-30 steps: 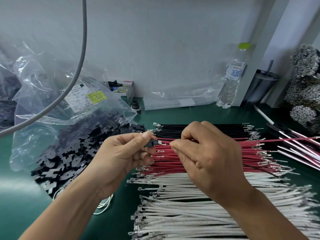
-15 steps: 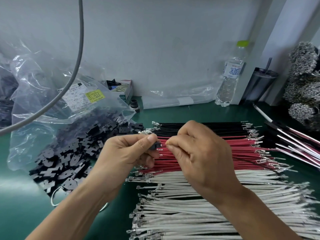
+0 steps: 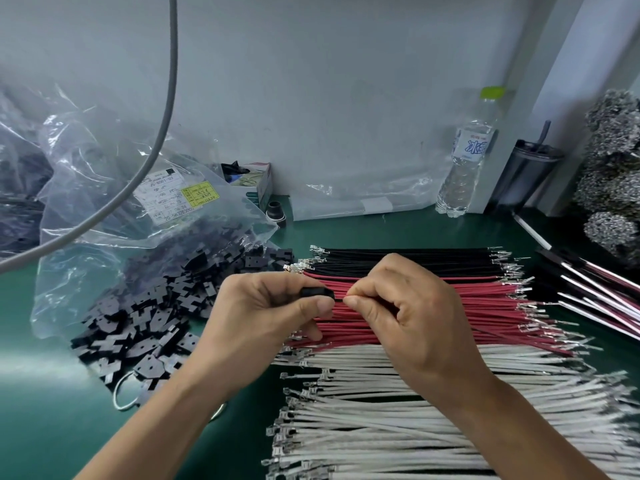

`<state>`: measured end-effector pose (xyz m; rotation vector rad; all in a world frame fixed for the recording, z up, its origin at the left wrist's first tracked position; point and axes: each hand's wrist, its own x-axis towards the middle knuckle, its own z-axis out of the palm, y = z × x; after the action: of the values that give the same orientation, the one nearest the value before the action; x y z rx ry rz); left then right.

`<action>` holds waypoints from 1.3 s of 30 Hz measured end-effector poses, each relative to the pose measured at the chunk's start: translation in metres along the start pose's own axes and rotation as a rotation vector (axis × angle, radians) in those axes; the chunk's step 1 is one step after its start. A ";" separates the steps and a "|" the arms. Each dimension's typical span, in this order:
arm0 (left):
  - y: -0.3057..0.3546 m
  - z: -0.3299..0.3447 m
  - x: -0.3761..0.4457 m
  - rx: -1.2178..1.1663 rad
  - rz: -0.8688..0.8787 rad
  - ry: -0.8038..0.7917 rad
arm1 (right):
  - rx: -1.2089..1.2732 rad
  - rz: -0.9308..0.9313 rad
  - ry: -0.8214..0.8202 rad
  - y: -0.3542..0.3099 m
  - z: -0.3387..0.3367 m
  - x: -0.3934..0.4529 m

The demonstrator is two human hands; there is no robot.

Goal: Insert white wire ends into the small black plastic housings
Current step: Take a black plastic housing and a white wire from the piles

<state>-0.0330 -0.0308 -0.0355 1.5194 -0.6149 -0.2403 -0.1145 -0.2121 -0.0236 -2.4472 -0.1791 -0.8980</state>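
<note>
White wires (image 3: 433, 410): nearest the person, a wide flat row on the green table (image 3: 52, 427), long axes running left to right, metal terminals at the left ends.
Right hand (image 3: 408, 306): above the red wires (image 3: 467, 306), thumb and forefinger pinched together at their tips, pointing left; what they pinch is too hidden to name, likely a wire end.
Housing (image 3: 317, 293): small, black, gripped by the left hand (image 3: 273, 313) between thumb and fingers, its long axis left to right, its open end facing the right fingertips, just beside them.
Key relation: the two hands meet tip to tip; the push would go leftward along the housing's axis.
Room: free air above the wire rows; a heap of black housings (image 3: 156, 317) and its plastic bag (image 3: 121, 188) lie left.
Beyond: black wires (image 3: 415, 261), then a water bottle (image 3: 464, 161) by the wall.
</note>
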 end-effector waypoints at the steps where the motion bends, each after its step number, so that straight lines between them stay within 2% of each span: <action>1: 0.001 0.001 -0.001 -0.014 0.000 -0.007 | 0.006 -0.007 -0.001 -0.001 0.000 0.000; 5: 0.002 0.001 0.000 -0.007 0.007 -0.007 | -0.008 -0.017 -0.041 0.001 -0.009 0.003; 10: 0.002 0.001 0.000 0.038 0.032 0.034 | -0.261 -0.086 -0.040 -0.004 -0.031 0.006; 11: 0.002 0.001 0.000 0.047 0.030 0.058 | -0.237 -0.089 -0.118 -0.007 -0.035 0.005; 14: 0.000 0.001 0.003 0.033 0.014 0.089 | -0.207 -0.017 -0.521 -0.012 -0.031 -0.007; 15: 0.000 0.002 0.003 0.029 0.012 0.088 | -0.194 0.001 -0.585 -0.012 -0.028 -0.012; 21: -0.002 -0.002 0.004 0.039 0.003 0.127 | -0.164 0.047 -0.659 -0.008 -0.021 -0.015; 25: -0.002 -0.003 0.005 -0.006 -0.026 0.123 | -0.114 0.092 -0.570 -0.005 -0.021 -0.018; 29: -0.003 -0.005 0.007 -0.064 -0.074 0.104 | 0.060 0.169 -0.300 0.001 -0.026 -0.015; 33: -0.001 -0.007 0.007 -0.099 -0.091 0.053 | 0.022 0.122 -0.078 0.005 -0.025 -0.015; 39: 0.000 -0.004 0.006 -0.129 -0.093 0.003 | 0.016 0.043 0.021 0.001 -0.016 -0.016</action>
<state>-0.0259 -0.0300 -0.0342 1.4247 -0.5170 -0.3433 -0.1351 -0.2206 -0.0239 -2.4169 -0.1252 -0.8996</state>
